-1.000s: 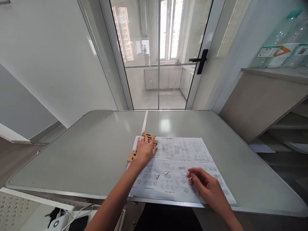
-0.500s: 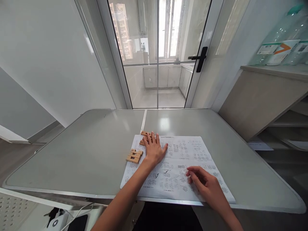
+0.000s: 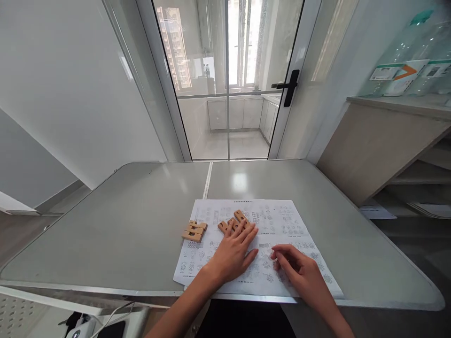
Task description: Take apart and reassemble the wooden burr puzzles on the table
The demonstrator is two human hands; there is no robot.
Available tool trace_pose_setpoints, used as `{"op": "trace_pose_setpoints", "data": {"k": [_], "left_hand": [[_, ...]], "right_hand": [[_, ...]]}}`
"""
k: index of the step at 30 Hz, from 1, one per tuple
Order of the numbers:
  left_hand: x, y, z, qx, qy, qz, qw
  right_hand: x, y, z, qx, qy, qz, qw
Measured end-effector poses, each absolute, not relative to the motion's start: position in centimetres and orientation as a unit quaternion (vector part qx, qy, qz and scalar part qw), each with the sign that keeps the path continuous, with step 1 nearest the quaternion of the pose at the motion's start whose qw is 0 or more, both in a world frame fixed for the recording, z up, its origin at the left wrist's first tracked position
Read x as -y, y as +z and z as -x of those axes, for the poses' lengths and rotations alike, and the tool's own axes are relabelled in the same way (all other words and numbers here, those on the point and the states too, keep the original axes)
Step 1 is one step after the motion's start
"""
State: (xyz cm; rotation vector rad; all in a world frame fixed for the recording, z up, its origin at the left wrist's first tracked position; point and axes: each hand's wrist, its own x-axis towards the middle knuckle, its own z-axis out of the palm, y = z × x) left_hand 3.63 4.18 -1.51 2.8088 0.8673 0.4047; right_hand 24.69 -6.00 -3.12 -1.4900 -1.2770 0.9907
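Note:
My left hand [image 3: 235, 252] lies flat with its fingers spread over several notched wooden puzzle pieces [image 3: 241, 217]. The fingers partly cover these pieces, whose far ends stick out beyond the fingertips. Nearer the viewer on the right, my right hand [image 3: 299, 270] rests on the printed sheet [image 3: 250, 286], its fingers curled in toward the thumb and nothing visible in them. A tight group of notched wooden bars [image 3: 194, 231] sits at the sheet's left edge, apart from both hands. Small line diagrams of joined pieces cover the paper.
The sheet lies at the front of a grey-green table [image 3: 134, 225] with a metal rim. Beyond it stands a glass door with a black handle [image 3: 290, 88]. Large plastic bottles [image 3: 398, 70] stand on a shelf at right. Cables and a dark flat device [image 3: 112, 330] lie lower left.
My left hand has drawn toward me and to the right, and the wooden pieces under it have slid from the sheet's far left edge to its middle. My right hand stays put.

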Motion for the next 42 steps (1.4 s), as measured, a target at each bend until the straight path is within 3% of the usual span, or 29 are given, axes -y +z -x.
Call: {"op": "trace_pose_setpoints", "data": {"k": [3,13,22,33,42], "left_hand": [[-3.5,-1.2,-3.0,-0.261,0.151,-0.948,0.1],[-4.1,-2.5,-1.9,-0.454,0.232,-0.849,0.138],[-4.0,-1.7,-1.1,-0.393,0.242,-0.865,0.195],[-3.2,-2.0,0.4,-0.433,0.269,-0.837,0.201],[-1.9,-0.3,2.0,-0.357,0.192,-0.887,0.221]], "right_hand": [[6.0,-3.5,-24.7,0.519,0.4,0.603,0.454],[3.1,-1.5,-23.8,0.623,0.329,0.607,0.367],[-2.4,-2.5,-20.9,0.632,0.209,0.693,0.275],[-1.8,-2.8,-21.3,0.637,0.198,0.701,0.252],[-2.1,-3.2,-22.6,0.659,0.207,0.676,0.255]]}}
